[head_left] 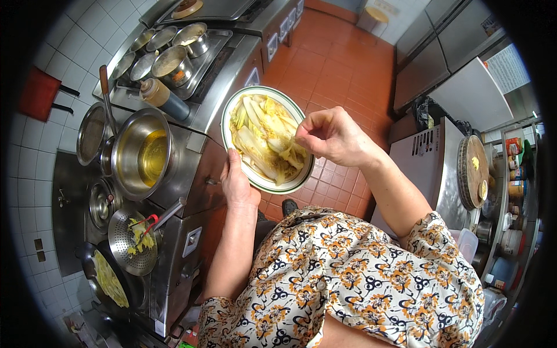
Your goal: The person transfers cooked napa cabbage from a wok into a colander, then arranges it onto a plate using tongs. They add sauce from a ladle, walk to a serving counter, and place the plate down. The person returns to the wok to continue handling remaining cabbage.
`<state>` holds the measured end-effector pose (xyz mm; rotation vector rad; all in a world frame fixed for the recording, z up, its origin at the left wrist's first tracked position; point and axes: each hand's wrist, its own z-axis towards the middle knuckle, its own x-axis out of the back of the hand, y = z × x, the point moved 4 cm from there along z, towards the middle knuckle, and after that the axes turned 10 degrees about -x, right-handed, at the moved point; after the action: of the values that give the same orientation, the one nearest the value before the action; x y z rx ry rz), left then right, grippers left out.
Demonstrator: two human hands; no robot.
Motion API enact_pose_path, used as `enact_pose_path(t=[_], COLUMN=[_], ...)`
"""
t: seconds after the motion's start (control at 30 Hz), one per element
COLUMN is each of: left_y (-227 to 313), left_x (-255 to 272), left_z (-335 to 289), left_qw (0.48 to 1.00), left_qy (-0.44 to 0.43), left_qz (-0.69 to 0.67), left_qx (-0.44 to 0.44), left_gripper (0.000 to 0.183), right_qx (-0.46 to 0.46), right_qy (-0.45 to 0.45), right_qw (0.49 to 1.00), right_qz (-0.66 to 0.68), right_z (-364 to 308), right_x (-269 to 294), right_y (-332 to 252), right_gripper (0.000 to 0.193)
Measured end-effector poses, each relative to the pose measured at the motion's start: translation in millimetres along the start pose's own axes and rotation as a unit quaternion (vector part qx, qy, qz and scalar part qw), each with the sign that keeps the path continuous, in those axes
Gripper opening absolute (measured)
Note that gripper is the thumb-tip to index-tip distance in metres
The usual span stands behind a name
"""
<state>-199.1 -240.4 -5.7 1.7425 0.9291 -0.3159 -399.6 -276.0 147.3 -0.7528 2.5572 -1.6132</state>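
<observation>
My left hand (239, 184) grips the lower left rim of an oval white plate (268, 187) with a green band, holding it up over the floor. Cooked cabbage (255, 136), pale stalks with yellow-green leaves, covers the plate. Over the plate's right rim, my right hand (336, 136) is closed in a pinch, thumb against fingers. Whatever lies between those fingertips, if anything, is hidden; they are close to the cabbage's right edge.
Left, a perforated strainer (119, 246) holds cabbage scraps above a wok (136, 290). A steel bowl (125, 148) contains yellow oil. Behind are several metal pots (174, 68) and a squeeze bottle (168, 101). At right, a round chopping board (467, 168) rests on a steel counter.
</observation>
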Motion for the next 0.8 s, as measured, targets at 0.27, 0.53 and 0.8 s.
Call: enact_pose_path(t=[0.27,0.53,0.8], left_y=[-1.2,-4.7,0.8], left_x=[-13.2,5.7,42.6], left_z=[-7.0,0.6,21.7], left_qw=[0.999,1.000,0.995], left_qy=[0.013,0.019,-0.007], left_qz=[0.010,-0.009,-0.081], left_qx=[0.028,-0.012,0.052], left_gripper=[0.055,0.051,0.055], right_qx=[0.087,0.088,0.148], right_qy=[-0.012,0.022,0.329], right_qw=[0.994,0.996,0.933], right_qz=[-0.061,-0.022,0.016], right_z=[-8.8,-35.4,-105.3], right_x=[-6.0,44.4,148.2], right_y=[-19.4,1.2,2.8], right_gripper=[0.007,0.006,0.006])
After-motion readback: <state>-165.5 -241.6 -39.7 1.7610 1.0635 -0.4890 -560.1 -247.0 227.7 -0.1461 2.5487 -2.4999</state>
